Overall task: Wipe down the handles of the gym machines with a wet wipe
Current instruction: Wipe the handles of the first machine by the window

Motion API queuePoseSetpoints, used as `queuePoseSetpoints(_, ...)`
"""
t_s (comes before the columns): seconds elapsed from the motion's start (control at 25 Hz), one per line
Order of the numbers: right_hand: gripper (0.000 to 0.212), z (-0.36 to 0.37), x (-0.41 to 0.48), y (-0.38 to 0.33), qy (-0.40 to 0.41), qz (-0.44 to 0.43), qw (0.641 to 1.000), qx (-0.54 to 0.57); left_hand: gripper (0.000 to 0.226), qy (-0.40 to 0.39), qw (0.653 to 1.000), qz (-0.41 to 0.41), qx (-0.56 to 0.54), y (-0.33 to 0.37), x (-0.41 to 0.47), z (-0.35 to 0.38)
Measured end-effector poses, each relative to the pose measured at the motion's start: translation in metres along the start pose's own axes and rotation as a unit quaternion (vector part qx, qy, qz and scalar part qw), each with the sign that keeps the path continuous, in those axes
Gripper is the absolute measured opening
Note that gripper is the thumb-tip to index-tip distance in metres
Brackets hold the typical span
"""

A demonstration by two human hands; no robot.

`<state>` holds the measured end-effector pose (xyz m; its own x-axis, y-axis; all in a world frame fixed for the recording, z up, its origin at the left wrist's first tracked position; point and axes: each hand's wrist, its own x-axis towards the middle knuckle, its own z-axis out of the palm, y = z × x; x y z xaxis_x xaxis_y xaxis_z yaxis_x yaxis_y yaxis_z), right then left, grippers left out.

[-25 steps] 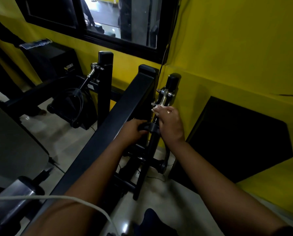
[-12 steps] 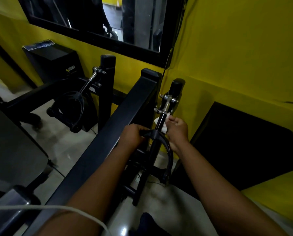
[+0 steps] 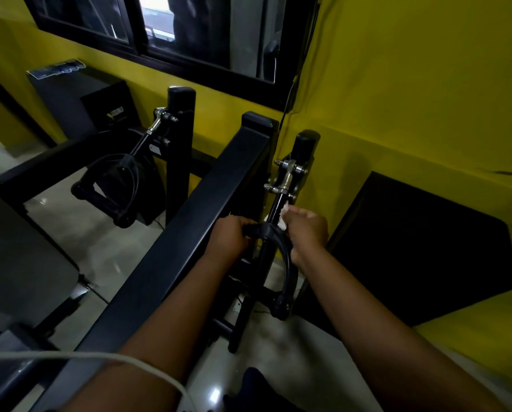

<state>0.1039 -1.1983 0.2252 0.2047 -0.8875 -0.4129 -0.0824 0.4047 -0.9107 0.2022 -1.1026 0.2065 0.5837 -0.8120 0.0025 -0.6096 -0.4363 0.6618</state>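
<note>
A black stirrup handle (image 3: 287, 272) hangs from a black rod and a silver swivel joint (image 3: 286, 178) on the right side of the gym machine. My left hand (image 3: 229, 237) grips the top of this handle's bracket. My right hand (image 3: 306, 231) holds a white wet wipe (image 3: 281, 218) wrapped round the rod just below the joint. Only small bits of the wipe show past my fingers. A second stirrup handle (image 3: 109, 185) hangs untouched on the left side of the machine.
A thick black frame beam (image 3: 171, 257) runs diagonally between the two handles. Yellow walls meet in a corner behind, with a dark window (image 3: 159, 31) above. A black wall panel (image 3: 421, 248) sits at right, a grey seat pad (image 3: 17, 257) at left, a white cable (image 3: 100, 356) near me.
My right hand with the wipe has slid down the rod from the silver joint toward the handle bracket. My left hand has kept its grip on the bracket.
</note>
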Motion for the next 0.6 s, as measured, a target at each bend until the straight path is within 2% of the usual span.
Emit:
queuePoseSetpoints(0.12, 0.011, -0.003, -0.019, 0.006, 0.031, -0.172, 0.982, -0.072, 0.033, -0.004, 1.0, -0.012, 0.005, 0.001, 0.002, 0.001)
queuePoseSetpoints(0.28, 0.016, 0.001, -0.003, -0.004, 0.038, -0.29, 0.946, -0.142, 0.033, -0.003, 0.999, -0.026, -0.022, 0.0, 0.0, 0.002)
queuePoseSetpoints(0.36, 0.018, -0.005, -0.006, 0.001, 0.006, -0.325, 0.927, -0.188, 0.034, -0.005, 0.999, -0.029, -0.029, -0.001, -0.001, 0.002)
queuePoseSetpoints(0.48, 0.009, -0.027, -0.024, 0.018, -0.018, -0.341, 0.906, -0.252, 0.035, -0.007, 0.999, -0.032, -0.029, -0.003, 0.001, 0.004)
queuePoseSetpoints(0.6, 0.005, -0.051, -0.031, 0.023, -0.026, -0.344, 0.905, -0.25, 0.034, -0.014, 0.998, -0.046, -0.032, -0.005, 0.003, 0.006)
